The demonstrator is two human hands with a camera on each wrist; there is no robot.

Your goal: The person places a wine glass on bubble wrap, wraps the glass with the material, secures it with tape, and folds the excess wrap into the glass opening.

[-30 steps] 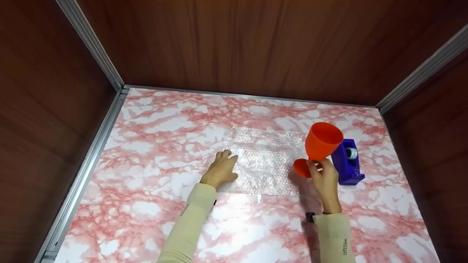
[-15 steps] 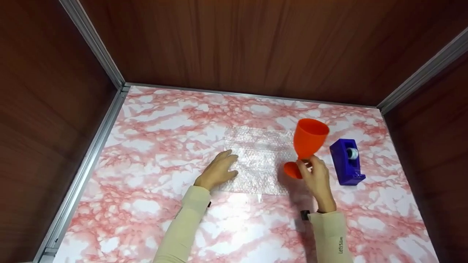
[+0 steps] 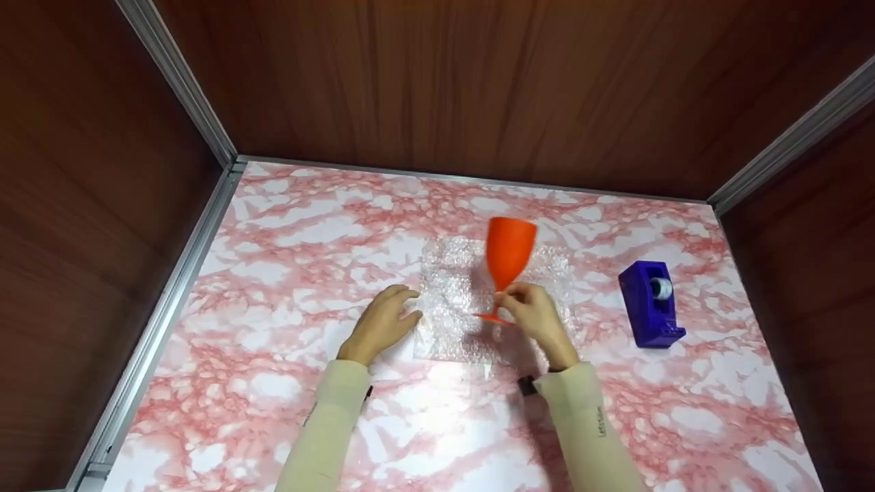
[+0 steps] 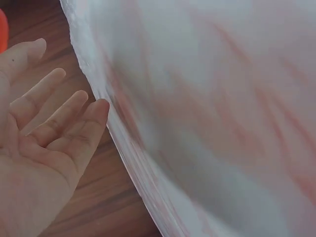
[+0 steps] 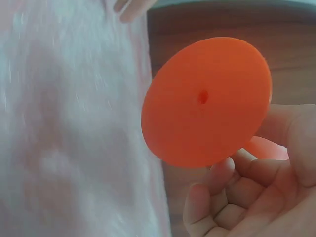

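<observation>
My right hand (image 3: 536,316) pinches the stem of an orange plastic goblet (image 3: 511,247) and holds it over a sheet of bubble wrap (image 3: 441,328). The cup part points up with a slight lean to the right. In the right wrist view the underside of its round foot (image 5: 207,113) faces the camera, off the table, and hides the stem. My left hand (image 3: 383,322) hovers by the sheet's left edge, holding nothing. Its fingers (image 4: 74,143) are spread and relaxed in the left wrist view.
A blue tape dispenser (image 3: 649,307) with a roll of clear tape stands to the right on the marbled red-and-white table (image 3: 287,383). Dark wood panels (image 3: 437,89) rise at the back and both sides, joined by metal rails (image 3: 184,246).
The goblet has travelled left in my right hand, from beside the tape dispenser to over the bubble wrap, and stands more upright. My left hand has drawn back to the left.
</observation>
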